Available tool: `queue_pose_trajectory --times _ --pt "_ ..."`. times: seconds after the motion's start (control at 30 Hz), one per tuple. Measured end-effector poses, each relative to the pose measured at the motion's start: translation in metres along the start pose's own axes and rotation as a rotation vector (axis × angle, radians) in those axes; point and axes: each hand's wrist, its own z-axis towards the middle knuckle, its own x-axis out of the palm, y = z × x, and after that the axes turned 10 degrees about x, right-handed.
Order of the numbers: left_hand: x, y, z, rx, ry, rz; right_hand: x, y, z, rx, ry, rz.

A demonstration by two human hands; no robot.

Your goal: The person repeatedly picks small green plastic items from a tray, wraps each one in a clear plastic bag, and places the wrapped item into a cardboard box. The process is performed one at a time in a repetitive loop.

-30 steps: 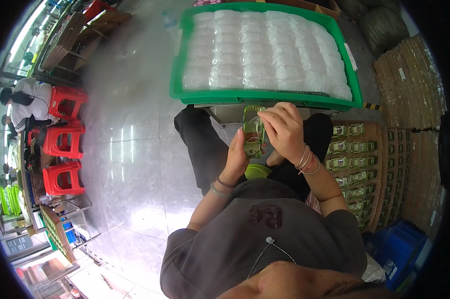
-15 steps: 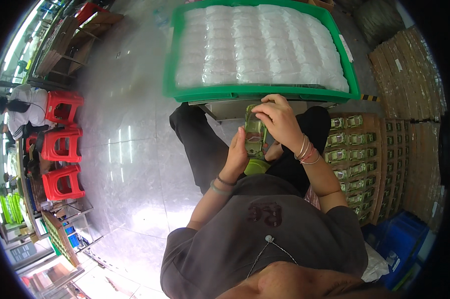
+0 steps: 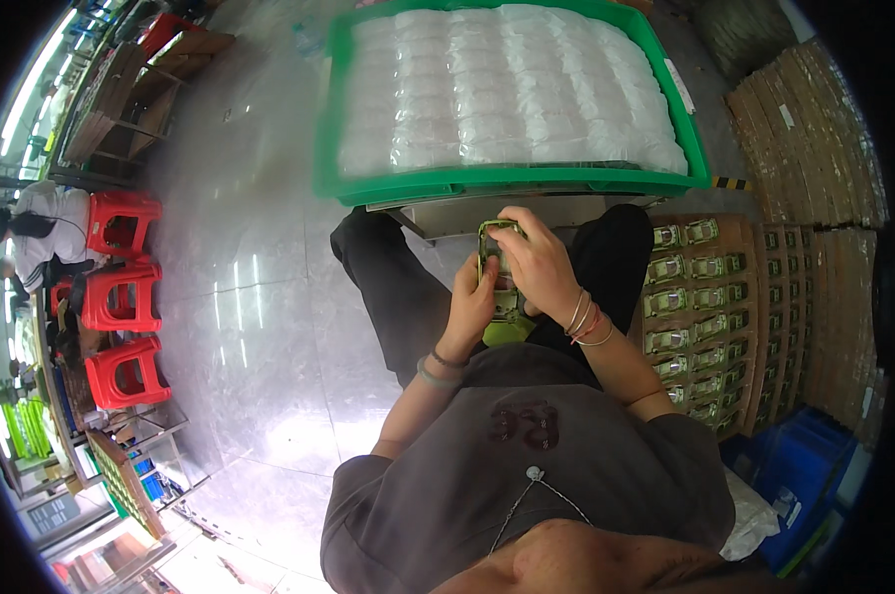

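Over my lap, both hands hold a green toy car body (image 3: pixel 507 306) with clear, window-like parts. My left hand (image 3: pixel 471 305) grips its left side, the thumb lying across it. The fingers of my right hand (image 3: pixel 539 265) are bent over its far end and right side, covering part of it. What the right fingertips press on is hidden. A rounded lime-green thing (image 3: pixel 507 333) shows just below the car body, between my legs.
A green crate (image 3: pixel 438 186) full of white wrapped packets (image 3: pixel 512 94) stands ahead. At right are boards with rows of green toy cars (image 3: pixel 710 297), stacked cardboard (image 3: pixel 809 139) and a blue bin (image 3: pixel 809 465). Red stools (image 3: pixel 126 371) and a seated person (image 3: pixel 56 228) are at left.
My right hand has moved slightly left and nearer, its fingers now over the car body's far end. The left thumb has shifted onto the body, which has moved little.
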Motion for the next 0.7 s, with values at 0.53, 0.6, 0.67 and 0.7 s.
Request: queue_pose_trajectory --times 0.53,0.6,0.67,0.7 --pt "0.019 0.011 0.013 0.433 -0.048 0.521 0.046 -0.024 -0.044 0.539 -0.198 0.825" --pt "0.027 0.009 0.013 0.405 -0.035 0.522 0.045 -0.032 -0.048 0.562 -0.238 0.842" --pt "0.034 0.005 0.012 0.401 -0.025 0.495 0.05 -0.032 -0.051 0.579 -0.32 0.859" --pt "0.033 0.013 0.016 0.426 -0.001 0.524 0.048 -0.033 -0.051 0.607 -0.296 0.823"
